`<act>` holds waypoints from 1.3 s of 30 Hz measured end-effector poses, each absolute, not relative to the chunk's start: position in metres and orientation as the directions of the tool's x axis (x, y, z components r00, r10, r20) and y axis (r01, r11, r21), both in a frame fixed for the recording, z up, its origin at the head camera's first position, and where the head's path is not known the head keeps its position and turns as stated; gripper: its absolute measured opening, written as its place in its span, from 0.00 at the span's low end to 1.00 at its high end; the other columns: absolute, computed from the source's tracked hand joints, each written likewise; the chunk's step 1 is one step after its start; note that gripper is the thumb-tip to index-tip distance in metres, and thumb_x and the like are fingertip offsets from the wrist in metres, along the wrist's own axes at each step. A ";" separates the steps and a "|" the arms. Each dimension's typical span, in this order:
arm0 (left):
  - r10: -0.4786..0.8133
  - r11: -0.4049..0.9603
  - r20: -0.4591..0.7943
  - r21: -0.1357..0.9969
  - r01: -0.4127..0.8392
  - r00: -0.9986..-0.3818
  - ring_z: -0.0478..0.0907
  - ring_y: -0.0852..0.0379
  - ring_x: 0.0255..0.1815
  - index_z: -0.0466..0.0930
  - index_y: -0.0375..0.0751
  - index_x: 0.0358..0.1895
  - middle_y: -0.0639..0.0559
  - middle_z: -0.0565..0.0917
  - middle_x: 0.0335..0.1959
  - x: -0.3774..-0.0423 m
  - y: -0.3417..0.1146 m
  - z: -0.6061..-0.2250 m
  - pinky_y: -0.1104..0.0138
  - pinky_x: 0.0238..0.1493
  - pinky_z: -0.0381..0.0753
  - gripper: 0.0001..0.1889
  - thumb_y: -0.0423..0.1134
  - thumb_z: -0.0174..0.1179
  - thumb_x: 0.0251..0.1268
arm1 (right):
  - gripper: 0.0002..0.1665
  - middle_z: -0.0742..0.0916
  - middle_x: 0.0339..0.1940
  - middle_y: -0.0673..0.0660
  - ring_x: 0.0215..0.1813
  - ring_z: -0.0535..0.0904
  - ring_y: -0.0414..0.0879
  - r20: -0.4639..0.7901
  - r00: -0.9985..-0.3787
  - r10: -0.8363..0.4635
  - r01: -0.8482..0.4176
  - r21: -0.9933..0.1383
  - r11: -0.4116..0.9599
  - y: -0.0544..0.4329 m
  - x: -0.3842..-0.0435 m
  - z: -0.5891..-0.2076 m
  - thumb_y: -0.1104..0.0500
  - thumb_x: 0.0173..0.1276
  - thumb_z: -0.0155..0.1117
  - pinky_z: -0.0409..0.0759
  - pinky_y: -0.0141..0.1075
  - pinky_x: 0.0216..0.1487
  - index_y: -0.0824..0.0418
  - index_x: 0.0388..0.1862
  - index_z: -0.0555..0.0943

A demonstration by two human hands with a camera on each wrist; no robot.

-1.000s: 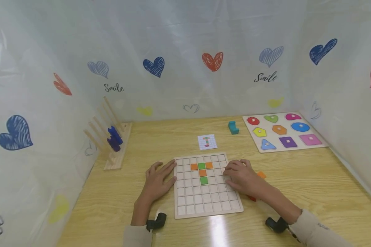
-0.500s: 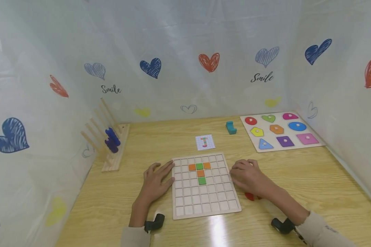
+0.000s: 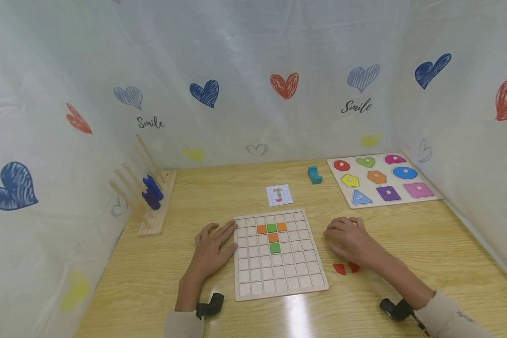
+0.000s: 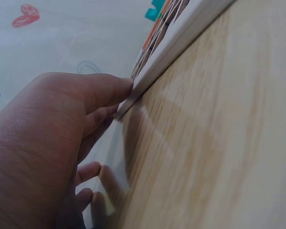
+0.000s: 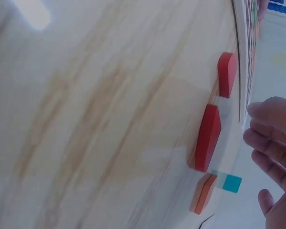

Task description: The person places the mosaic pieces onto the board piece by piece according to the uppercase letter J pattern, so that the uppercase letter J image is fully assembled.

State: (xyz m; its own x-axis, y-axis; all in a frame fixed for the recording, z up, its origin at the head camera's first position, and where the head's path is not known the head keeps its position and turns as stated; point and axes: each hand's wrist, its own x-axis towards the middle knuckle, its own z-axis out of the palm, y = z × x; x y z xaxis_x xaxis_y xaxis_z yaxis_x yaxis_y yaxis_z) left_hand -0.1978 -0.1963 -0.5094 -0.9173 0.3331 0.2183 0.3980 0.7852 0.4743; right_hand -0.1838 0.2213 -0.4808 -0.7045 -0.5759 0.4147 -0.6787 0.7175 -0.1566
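A wooden grid board [image 3: 280, 272] lies in front of the person, with orange and green square tiles [image 3: 275, 248] set in its upper cells in a T-like shape. The left hand [image 3: 213, 249] rests its fingertips against the board's left edge; the left wrist view shows thumb and fingers touching that edge. To the right of the board, apart from it, hovers the right hand [image 3: 349, 240] with loosely bent fingers and nothing visible between them. Below it lie two red pieces [image 3: 340, 269], one a quarter circle. Orange tiles [image 5: 204, 193] show in the right wrist view, hidden by the hand in the head view.
Behind the board lies a card [image 3: 280, 195] printed with a J pattern. A teal block [image 3: 314, 175] and a shape puzzle [image 3: 386, 180] stand at the back right. At the left is a wooden peg rack [image 3: 156, 211] with blue pieces. Heart-printed curtains surround the table.
The right hand has drawn back from the board's right edge, moving right and uncovering the red pieces. The left hand stays at the board's edge. The tiles on the board look the same.
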 end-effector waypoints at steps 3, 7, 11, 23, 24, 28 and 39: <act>0.334 0.785 0.219 0.473 0.399 -0.917 0.59 0.40 0.71 0.70 0.54 0.74 0.59 0.68 0.74 -0.198 -0.196 -0.509 0.40 0.66 0.48 0.29 0.50 0.60 0.71 | 0.16 0.85 0.41 0.51 0.52 0.77 0.53 0.402 -0.717 -0.569 -0.670 -0.172 0.722 0.225 -0.183 -0.480 0.62 0.52 0.80 0.64 0.58 0.53 0.59 0.40 0.88; 0.336 0.785 0.217 0.473 0.400 -0.917 0.58 0.41 0.71 0.69 0.54 0.74 0.59 0.68 0.74 -0.198 -0.196 -0.509 0.41 0.66 0.48 0.29 0.50 0.59 0.71 | 0.15 0.85 0.42 0.51 0.53 0.77 0.54 0.368 -0.743 -0.559 -0.650 -0.194 0.735 0.230 -0.181 -0.479 0.61 0.54 0.79 0.63 0.58 0.54 0.59 0.42 0.87; 0.334 0.784 0.223 0.474 0.401 -0.916 0.58 0.41 0.71 0.69 0.54 0.74 0.59 0.68 0.74 -0.197 -0.197 -0.509 0.41 0.66 0.48 0.29 0.50 0.59 0.71 | 0.15 0.85 0.43 0.52 0.54 0.76 0.54 0.338 -0.766 -0.547 -0.626 -0.198 0.754 0.235 -0.181 -0.479 0.61 0.55 0.79 0.62 0.59 0.55 0.59 0.42 0.87; 0.336 0.786 0.219 0.471 0.401 -0.916 0.58 0.40 0.71 0.69 0.53 0.74 0.58 0.68 0.74 -0.198 -0.197 -0.509 0.40 0.66 0.49 0.29 0.50 0.59 0.71 | 0.14 0.85 0.42 0.51 0.52 0.77 0.54 0.346 -0.778 -0.525 -0.604 -0.180 0.777 0.250 -0.176 -0.478 0.63 0.54 0.78 0.62 0.59 0.53 0.57 0.41 0.87; 0.336 0.785 0.221 0.472 0.402 -0.916 0.59 0.40 0.71 0.69 0.53 0.74 0.58 0.68 0.74 -0.198 -0.197 -0.509 0.40 0.66 0.49 0.29 0.50 0.59 0.71 | 0.14 0.85 0.42 0.51 0.52 0.77 0.54 0.347 -0.779 -0.522 -0.601 -0.176 0.780 0.251 -0.176 -0.478 0.63 0.54 0.78 0.62 0.59 0.53 0.57 0.40 0.87; 0.333 0.788 0.223 0.469 0.400 -0.916 0.59 0.41 0.71 0.70 0.54 0.74 0.59 0.68 0.74 -0.198 -0.197 -0.509 0.40 0.65 0.50 0.29 0.50 0.59 0.71 | 0.13 0.85 0.42 0.50 0.52 0.76 0.54 0.336 -0.787 -0.517 -0.589 -0.165 0.791 0.257 -0.176 -0.478 0.62 0.54 0.77 0.63 0.60 0.54 0.56 0.40 0.86; 0.332 0.788 0.210 0.473 0.393 -0.919 0.59 0.42 0.71 0.69 0.56 0.74 0.62 0.67 0.75 -0.200 -0.197 -0.511 0.42 0.66 0.49 0.29 0.51 0.59 0.71 | 0.15 0.84 0.44 0.51 0.55 0.74 0.55 0.267 -0.816 -0.513 -0.563 -0.160 0.811 0.267 -0.175 -0.479 0.59 0.55 0.77 0.59 0.60 0.54 0.58 0.42 0.86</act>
